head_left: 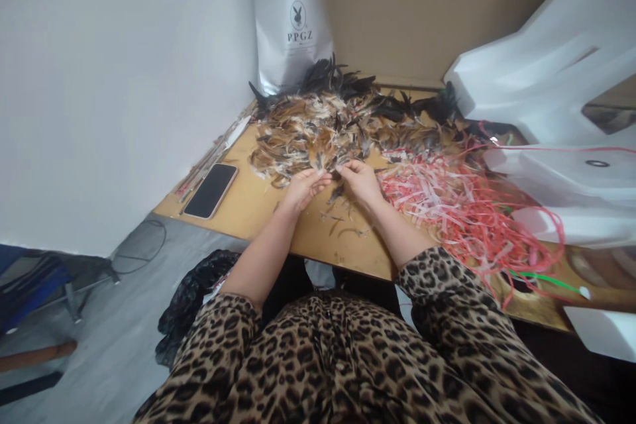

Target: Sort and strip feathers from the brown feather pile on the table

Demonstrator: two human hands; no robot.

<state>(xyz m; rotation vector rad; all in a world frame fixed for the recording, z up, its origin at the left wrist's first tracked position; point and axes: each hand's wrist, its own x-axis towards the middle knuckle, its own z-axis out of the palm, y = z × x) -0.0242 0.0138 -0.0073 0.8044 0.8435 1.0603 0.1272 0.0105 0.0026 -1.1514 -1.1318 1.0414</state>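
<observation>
Both the left hand (304, 187) and the right hand (362, 180) pinch a small feather tuft (334, 176) at the near edge of the feather pile (318, 126); a slackened pinch could scatter its quills onto the table (258, 209)

A plain white wall (114, 79) ran along the left edge of the yellowish wooden surface (258, 209), and a brown panel (422, 6) stood behind its far edge. The floor (124, 331) below was grey, with a thin cable (142, 248) looped near the surface's near-left corner. A blue, metal-legged seat (34, 285) stood further left. The light was soft and even.
</observation>
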